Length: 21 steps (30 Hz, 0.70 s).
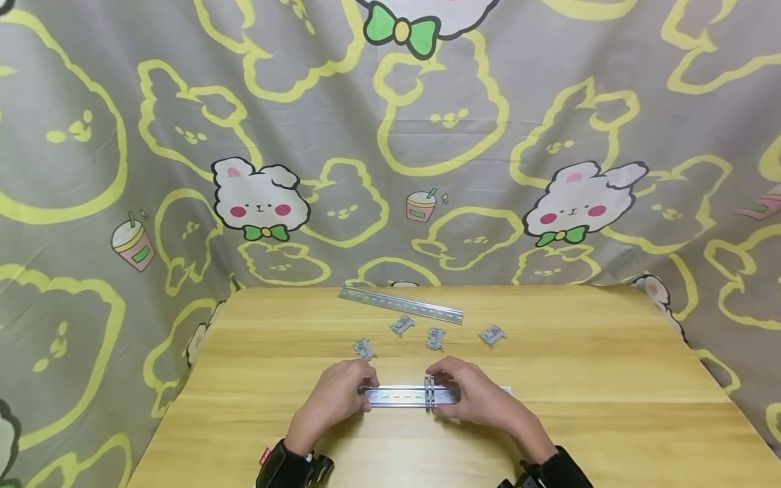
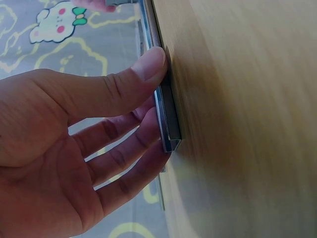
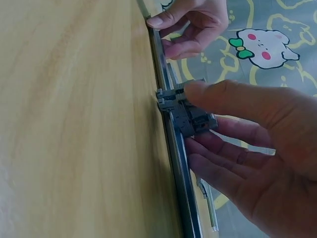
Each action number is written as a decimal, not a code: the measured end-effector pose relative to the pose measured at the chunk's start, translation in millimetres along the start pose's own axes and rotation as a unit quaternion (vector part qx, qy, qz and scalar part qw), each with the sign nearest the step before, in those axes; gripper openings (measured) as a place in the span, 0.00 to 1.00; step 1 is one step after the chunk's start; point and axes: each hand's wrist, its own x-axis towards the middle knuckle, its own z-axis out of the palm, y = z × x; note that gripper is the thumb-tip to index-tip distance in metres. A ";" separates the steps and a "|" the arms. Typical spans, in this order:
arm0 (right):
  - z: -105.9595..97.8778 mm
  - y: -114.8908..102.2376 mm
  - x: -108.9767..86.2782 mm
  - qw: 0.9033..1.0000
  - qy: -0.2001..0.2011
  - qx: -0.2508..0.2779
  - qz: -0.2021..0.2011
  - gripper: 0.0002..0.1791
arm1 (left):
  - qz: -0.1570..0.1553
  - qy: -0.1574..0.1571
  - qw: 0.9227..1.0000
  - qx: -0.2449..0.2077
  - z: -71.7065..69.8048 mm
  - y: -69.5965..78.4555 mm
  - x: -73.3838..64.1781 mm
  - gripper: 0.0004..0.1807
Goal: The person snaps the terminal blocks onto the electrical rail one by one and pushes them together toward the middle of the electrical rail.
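Observation:
A slotted metal DIN rail (image 1: 396, 397) lies crosswise near the middle of the table. My left hand (image 1: 342, 390) grips its left end, thumb on the near edge and fingers along the far one, as the left wrist view shows on the rail (image 2: 166, 116). Astride the rail, right of its middle, sit thin grey terminal blocks (image 1: 430, 393) side by side. My right hand (image 1: 478, 398) pinches the grey terminal block (image 3: 185, 111), its thumb on the near end and fingers at the far side. Part of the rail's right stretch is hidden under this hand.
Several loose grey terminal blocks, among them one at the left (image 1: 364, 348) and one at the right (image 1: 491, 335), lie beyond the rail. Behind them a second DIN rail (image 1: 403, 304) lies slantwise. A patterned curtain (image 1: 451, 224) hangs along the wooden table's (image 1: 274, 325) far edge.

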 end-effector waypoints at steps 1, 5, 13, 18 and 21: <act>-1.5 0.8 -0.1 1.000 -0.004 0.010 -0.002 0.33 | -0.001 0.000 1.000 -0.001 0.0 -0.5 -0.2 0.17; -11.7 2.2 2.5 0.999 0.001 0.054 0.002 0.37 | -0.002 -0.002 1.000 0.001 0.4 -2.5 0.0 0.17; -29.1 11.5 30.4 0.997 0.067 -0.047 0.001 0.27 | 0.001 -0.008 1.000 0.007 -0.4 -2.7 0.5 0.16; -27.4 13.9 51.0 0.989 0.071 -0.130 0.015 0.29 | 0.000 -0.007 1.000 0.008 -0.5 -3.5 0.1 0.16; -23.1 13.4 61.6 0.985 0.052 -0.157 0.038 0.31 | 0.000 -0.004 1.000 0.008 0.0 -4.7 0.0 0.16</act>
